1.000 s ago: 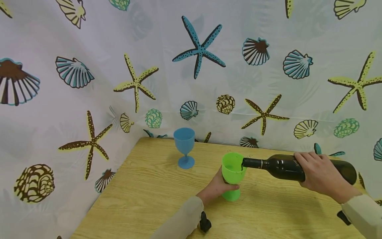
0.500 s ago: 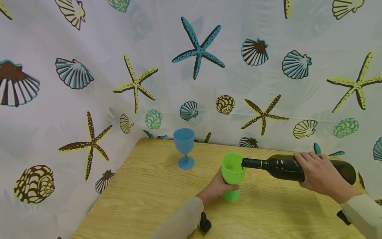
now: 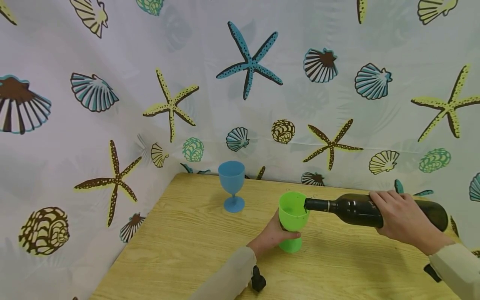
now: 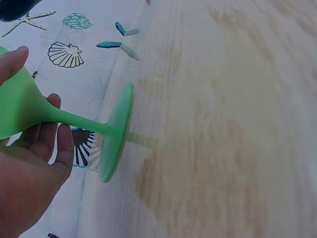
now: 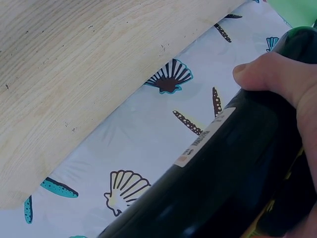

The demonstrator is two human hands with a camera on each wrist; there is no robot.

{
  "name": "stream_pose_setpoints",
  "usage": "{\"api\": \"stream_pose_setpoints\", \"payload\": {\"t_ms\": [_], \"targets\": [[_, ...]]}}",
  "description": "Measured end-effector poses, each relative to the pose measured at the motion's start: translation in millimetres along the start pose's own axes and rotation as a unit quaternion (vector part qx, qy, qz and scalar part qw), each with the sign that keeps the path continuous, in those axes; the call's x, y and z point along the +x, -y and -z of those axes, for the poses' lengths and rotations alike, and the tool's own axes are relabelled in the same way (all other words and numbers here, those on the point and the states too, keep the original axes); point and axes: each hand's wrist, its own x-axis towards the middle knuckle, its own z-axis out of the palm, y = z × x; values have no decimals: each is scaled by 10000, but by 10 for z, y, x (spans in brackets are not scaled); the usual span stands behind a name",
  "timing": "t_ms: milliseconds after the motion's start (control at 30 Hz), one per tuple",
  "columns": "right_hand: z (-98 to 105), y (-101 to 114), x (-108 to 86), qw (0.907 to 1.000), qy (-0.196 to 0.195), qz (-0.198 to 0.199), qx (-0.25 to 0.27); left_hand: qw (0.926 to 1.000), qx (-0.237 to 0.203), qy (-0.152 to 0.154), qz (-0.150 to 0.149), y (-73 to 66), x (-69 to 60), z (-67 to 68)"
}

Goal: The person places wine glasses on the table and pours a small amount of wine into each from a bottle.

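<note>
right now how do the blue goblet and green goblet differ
The blue goblet stands untouched on the table; the left hand holds the green goblet. The bottle has its mouth at the green goblet's rim; the blue goblet stands apart. Both have a stem and round foot.

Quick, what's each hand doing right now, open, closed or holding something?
Left hand: closed around the green goblet.
Right hand: closed around the dark bottle, tipped with its mouth at the goblet's rim.
</note>
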Motion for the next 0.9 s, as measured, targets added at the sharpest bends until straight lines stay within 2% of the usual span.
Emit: {"api": "stream_pose_setpoints", "payload": {"t_ms": [167, 433, 567, 900], "targets": [[18, 1, 4, 10000, 61, -31, 7, 10000, -59, -20, 16, 29, 14, 5], [23, -5, 6, 10000, 37, 19, -51, 10000, -39, -17, -4, 331, 115, 18], [36, -4, 10, 9999, 144, -29, -33, 10000, -4, 19, -97, 353, 124, 29], [44, 5, 6, 9999, 129, -16, -17, 10000, -44, 21, -80, 327, 100, 19]]}}
